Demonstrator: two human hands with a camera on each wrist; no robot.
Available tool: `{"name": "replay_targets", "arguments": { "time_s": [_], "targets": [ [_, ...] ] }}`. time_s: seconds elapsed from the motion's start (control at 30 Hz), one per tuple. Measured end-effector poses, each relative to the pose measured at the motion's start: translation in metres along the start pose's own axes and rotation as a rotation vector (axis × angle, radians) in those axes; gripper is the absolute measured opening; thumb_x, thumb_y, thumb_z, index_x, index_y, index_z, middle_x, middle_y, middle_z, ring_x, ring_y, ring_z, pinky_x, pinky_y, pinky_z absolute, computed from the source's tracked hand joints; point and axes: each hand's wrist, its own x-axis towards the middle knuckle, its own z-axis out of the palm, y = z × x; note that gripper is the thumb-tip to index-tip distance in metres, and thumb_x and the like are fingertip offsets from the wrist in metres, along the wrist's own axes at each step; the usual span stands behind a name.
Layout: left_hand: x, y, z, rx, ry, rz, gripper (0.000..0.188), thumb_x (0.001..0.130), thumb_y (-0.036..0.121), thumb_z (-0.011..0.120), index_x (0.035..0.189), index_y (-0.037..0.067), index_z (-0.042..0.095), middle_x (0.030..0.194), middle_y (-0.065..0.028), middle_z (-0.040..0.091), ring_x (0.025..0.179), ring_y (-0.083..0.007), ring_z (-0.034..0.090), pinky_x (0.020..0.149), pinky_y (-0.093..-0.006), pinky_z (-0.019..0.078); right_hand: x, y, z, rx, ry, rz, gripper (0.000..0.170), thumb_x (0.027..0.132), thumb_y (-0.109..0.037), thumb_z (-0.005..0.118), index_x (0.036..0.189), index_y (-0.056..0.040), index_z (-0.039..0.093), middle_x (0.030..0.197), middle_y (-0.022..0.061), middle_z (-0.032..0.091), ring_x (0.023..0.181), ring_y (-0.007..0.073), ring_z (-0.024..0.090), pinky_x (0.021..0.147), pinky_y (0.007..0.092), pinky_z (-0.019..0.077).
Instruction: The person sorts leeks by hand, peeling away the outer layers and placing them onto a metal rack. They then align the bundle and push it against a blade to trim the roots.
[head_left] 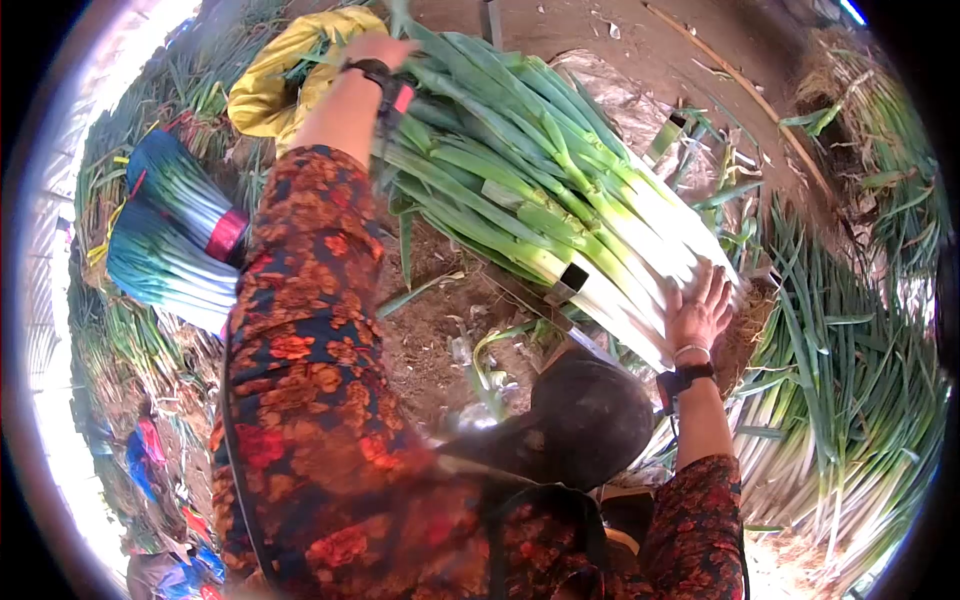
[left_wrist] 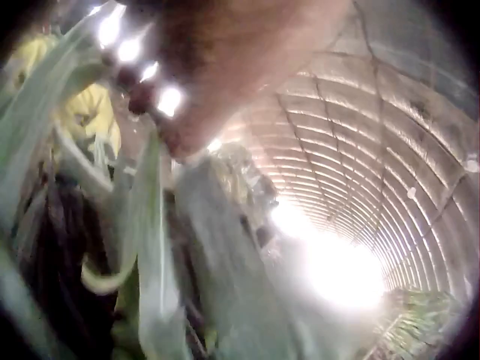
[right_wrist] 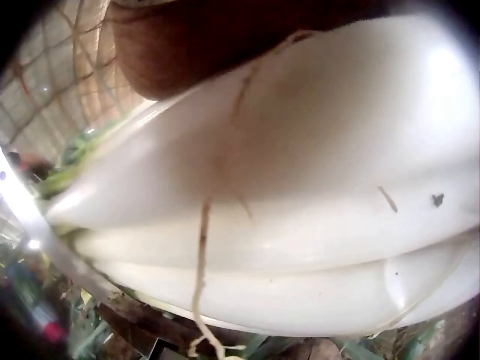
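Observation:
A large bundle of leeks or big green onions (head_left: 560, 190) lies slantwise across a metal frame, leaves to the upper left and white stalks to the lower right. My right hand (head_left: 697, 315) rests on the white stalks (right_wrist: 285, 210) with its fingers spread; they fill the right wrist view. Up at the leafy end is my left hand (head_left: 378, 50), blurred, close to a yellow cloth or bag (head_left: 265, 85). Long green leaves (left_wrist: 225, 247) hang right below its fingers in the left wrist view; I cannot tell whether it grips any of them.
Tied bundles (head_left: 175, 250) with red bands stand at the left. More loose leeks (head_left: 830, 370) are piled at the right. A long stick (head_left: 750, 90) lies on the soil behind the frame. My dark-clad knee (head_left: 590, 405) is close to the frame's near side.

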Motion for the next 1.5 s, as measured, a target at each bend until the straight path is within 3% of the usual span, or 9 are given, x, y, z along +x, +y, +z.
{"name": "replay_targets", "arguments": {
  "time_s": [0.17,0.27,0.3,0.5,0.73,1.0,1.27,1.4,1.5],
  "targets": [
    [0.025,-0.019,-0.011,0.1,0.479,-0.014,0.056,0.086,0.049,0.057,0.125,0.008,0.058,0.126,-0.0152,0.057,0.116,-0.033,0.053,0.096,-0.0469,0.0426,-0.001,-0.004,-0.004,0.019,0.01,-0.001,0.084,0.088,-0.063,0.043,0.152,-0.0157,0.015,0.158,0.0073,0.012,0.145,0.0304,0.009,0.114,0.0538,0.0094],
    [-0.048,0.064,-0.031,-0.446,0.989,0.849,0.022,0.086,0.022,0.063,0.098,0.003,0.063,0.078,-0.0135,0.064,0.068,-0.0335,0.062,0.068,-0.0461,0.0514,0.0,-0.001,0.003,0.009,0.044,-0.018,0.083,0.088,-0.062,0.044,0.152,-0.0151,0.016,0.158,0.0073,0.012,0.145,0.0303,0.009,0.114,0.0535,0.0097],
    [-0.058,0.074,-0.019,-0.395,0.706,0.846,0.032,0.091,0.029,0.056,0.112,0.005,0.06,0.104,-0.0151,0.059,0.092,-0.0347,0.057,0.084,-0.046,0.046,0.0,-0.002,0.002,0.008,0.043,-0.02,0.083,0.089,-0.062,0.043,0.152,-0.015,0.016,0.158,0.0074,0.012,0.145,0.0304,0.009,0.114,0.0536,0.0099],
    [-0.085,0.077,0.108,-0.262,-0.084,0.584,0.046,0.099,0.039,0.036,0.135,0.014,0.048,0.137,-0.0105,0.05,0.128,-0.0324,0.044,0.108,-0.0493,0.0318,0.004,-0.001,0.002,0.007,0.053,-0.038,0.083,0.089,-0.062,0.042,0.152,-0.0145,0.016,0.158,0.0082,0.012,0.145,0.0309,0.009,0.114,0.054,0.0105],
    [-0.098,0.124,0.033,0.13,0.082,0.405,0.037,0.091,0.037,0.055,0.118,0.013,0.058,0.117,-0.0109,0.058,0.113,-0.0308,0.053,0.094,-0.0543,0.0383,0.001,-0.002,-0.001,-0.002,0.027,-0.019,0.084,0.088,-0.067,0.041,0.151,-0.0155,0.019,0.158,0.008,0.014,0.145,0.0304,0.011,0.114,0.0541,0.0115],
    [-0.287,0.127,0.028,-0.933,0.448,0.546,0.018,0.086,0.023,0.066,0.09,0.007,0.06,0.087,-0.0093,0.062,0.081,-0.0215,0.058,0.071,-0.0374,0.0469,0.006,-0.002,0.003,-0.02,-0.008,0.017,0.087,0.087,-0.07,0.038,0.151,-0.0165,0.018,0.158,0.0054,0.013,0.146,0.0282,0.009,0.115,0.051,0.0105],
    [-0.306,0.087,0.145,-1.423,0.566,-0.429,0.054,0.093,0.037,0.059,0.115,-0.011,0.049,0.112,-0.0269,0.055,0.102,-0.0386,0.052,0.092,-0.0429,0.0408,0.004,-0.002,0.004,-0.018,0.0,0.018,0.089,0.086,-0.072,0.036,0.152,-0.0159,0.016,0.159,0.005,0.011,0.146,0.0277,0.008,0.116,0.0503,0.0097],
    [-0.222,0.05,0.135,-1.4,0.351,-0.455,0.06,0.095,0.044,0.049,0.11,-0.014,0.051,0.116,-0.0335,0.053,0.106,-0.0458,0.05,0.096,-0.0481,0.0364,0.002,-0.004,0.001,-0.011,0.008,0.009,0.088,0.086,-0.072,0.035,0.152,-0.0159,0.016,0.159,0.0063,0.012,0.146,0.0286,0.008,0.115,0.0505,0.0095],
    [-0.176,0.042,0.1,-0.531,0.648,-0.227,0.042,0.095,0.028,0.041,0.097,-0.01,0.06,0.102,-0.0326,0.06,0.103,-0.0426,0.055,0.095,-0.0498,0.0394,0.003,0.003,0.01,-0.006,0.075,-0.022,0.087,0.087,-0.071,0.037,0.152,-0.0172,0.017,0.158,0.0069,0.014,0.145,0.0297,0.011,0.114,0.0525,0.0118]
  ]
}}
